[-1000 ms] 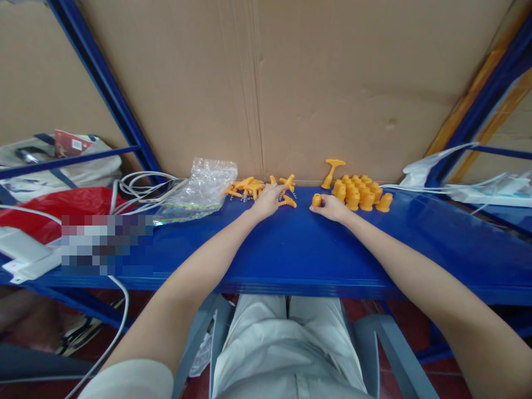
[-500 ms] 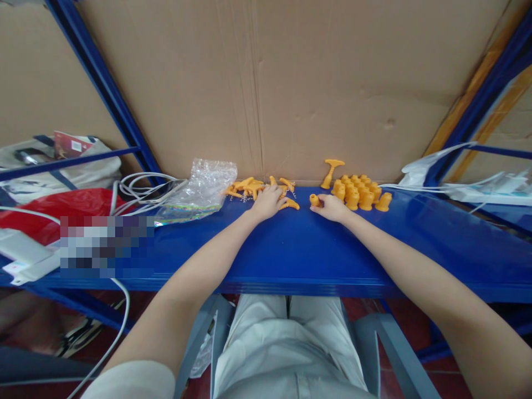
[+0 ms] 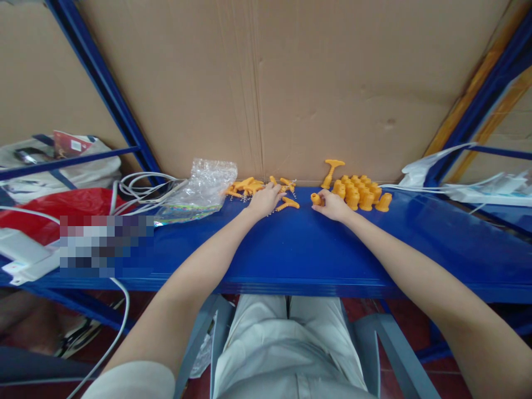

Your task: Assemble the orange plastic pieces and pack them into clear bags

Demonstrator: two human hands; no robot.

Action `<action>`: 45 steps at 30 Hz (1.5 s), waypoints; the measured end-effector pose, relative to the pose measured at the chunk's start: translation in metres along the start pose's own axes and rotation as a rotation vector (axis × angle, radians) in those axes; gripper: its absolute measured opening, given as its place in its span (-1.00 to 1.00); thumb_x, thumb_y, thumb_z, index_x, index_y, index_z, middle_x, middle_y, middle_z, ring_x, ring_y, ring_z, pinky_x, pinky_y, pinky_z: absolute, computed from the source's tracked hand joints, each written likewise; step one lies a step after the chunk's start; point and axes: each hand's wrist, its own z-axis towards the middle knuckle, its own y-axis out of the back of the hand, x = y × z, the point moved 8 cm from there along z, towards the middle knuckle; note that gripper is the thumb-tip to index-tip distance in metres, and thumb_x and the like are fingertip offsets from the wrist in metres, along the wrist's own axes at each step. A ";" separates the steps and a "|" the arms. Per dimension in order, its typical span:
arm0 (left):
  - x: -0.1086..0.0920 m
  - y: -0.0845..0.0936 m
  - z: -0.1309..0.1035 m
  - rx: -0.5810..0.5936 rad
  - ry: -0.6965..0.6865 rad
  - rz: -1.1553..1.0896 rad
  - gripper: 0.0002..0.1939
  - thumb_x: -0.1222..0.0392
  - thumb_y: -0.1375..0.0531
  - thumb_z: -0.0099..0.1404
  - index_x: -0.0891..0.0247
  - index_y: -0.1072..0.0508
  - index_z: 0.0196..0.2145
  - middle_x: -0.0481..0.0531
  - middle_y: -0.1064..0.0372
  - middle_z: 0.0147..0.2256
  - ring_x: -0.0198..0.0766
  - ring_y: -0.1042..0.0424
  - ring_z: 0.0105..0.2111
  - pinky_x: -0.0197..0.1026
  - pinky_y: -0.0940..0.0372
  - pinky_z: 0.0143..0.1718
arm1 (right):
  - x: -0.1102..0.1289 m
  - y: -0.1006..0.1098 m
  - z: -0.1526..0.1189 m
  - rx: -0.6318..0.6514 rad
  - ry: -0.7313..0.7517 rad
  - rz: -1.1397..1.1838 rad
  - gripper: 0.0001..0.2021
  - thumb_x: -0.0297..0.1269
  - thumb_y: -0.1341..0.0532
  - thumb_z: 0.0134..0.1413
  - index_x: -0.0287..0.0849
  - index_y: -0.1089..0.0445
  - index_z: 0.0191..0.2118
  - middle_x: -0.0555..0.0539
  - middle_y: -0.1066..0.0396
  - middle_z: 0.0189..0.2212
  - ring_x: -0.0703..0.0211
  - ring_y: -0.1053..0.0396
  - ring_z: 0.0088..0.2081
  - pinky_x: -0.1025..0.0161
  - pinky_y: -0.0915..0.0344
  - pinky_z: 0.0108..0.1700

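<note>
Right hand gripping a hollow orange plastic cup. Left hand resting, spread, beside an orange T-handled metal corkscrew; best pinching handles.

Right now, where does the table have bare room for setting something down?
The table is bare between your left arm and right arm, and again right of the bases. Crowded: corkscrews by your left hand, and left, by the red bag.

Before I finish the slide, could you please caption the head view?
Right hand holding a hollow orange piece, left hand at the orange-handled corkscrews, over a blue table.
</note>
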 end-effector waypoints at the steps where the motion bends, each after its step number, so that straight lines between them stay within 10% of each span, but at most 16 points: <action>1: 0.000 0.001 0.000 -0.005 -0.001 -0.018 -0.67 0.08 0.05 0.48 0.28 -0.38 0.00 0.21 -0.35 0.01 -0.05 -0.43 -0.01 -0.09 -0.31 -0.02 | 0.000 0.001 0.000 -0.011 0.002 0.013 -0.75 -0.26 -0.29 0.01 -0.14 -0.34 -0.16 -0.12 -0.51 -0.26 -0.01 -0.48 -0.19 0.16 -0.34 -0.19; 15: 0.019 -0.003 0.004 -0.148 -0.069 -0.142 -0.77 0.28 -0.06 0.35 0.32 -0.48 -0.13 0.20 -0.22 0.02 -0.13 -0.38 -0.04 -0.03 -0.33 0.06 | -0.009 0.006 0.005 -0.078 0.050 0.098 -0.77 -0.34 -0.31 -0.06 -0.15 -0.37 -0.21 -0.12 -0.50 -0.27 0.00 -0.48 -0.21 0.15 -0.36 -0.15; 27: 0.015 0.006 -0.001 -0.024 0.122 -0.001 -0.64 0.04 0.03 0.47 0.22 -0.40 0.06 0.20 -0.50 -0.10 -0.04 -0.47 -0.06 -0.09 -0.33 -0.10 | -0.010 0.006 0.004 -0.034 0.019 0.084 -0.78 -0.35 -0.30 -0.03 -0.19 -0.42 -0.19 -0.13 -0.52 -0.28 0.03 -0.48 -0.23 0.20 -0.34 -0.20; 45: 0.019 -0.007 0.002 -0.060 0.094 -0.138 -0.59 0.26 0.10 0.44 0.24 -0.21 0.20 0.29 -0.26 0.05 -0.02 -0.43 -0.03 0.01 -0.34 0.00 | -0.008 0.012 0.001 -0.064 0.042 0.099 -0.76 -0.32 -0.30 0.01 -0.21 -0.44 -0.16 -0.12 -0.52 -0.30 0.05 -0.46 -0.27 0.19 -0.34 -0.18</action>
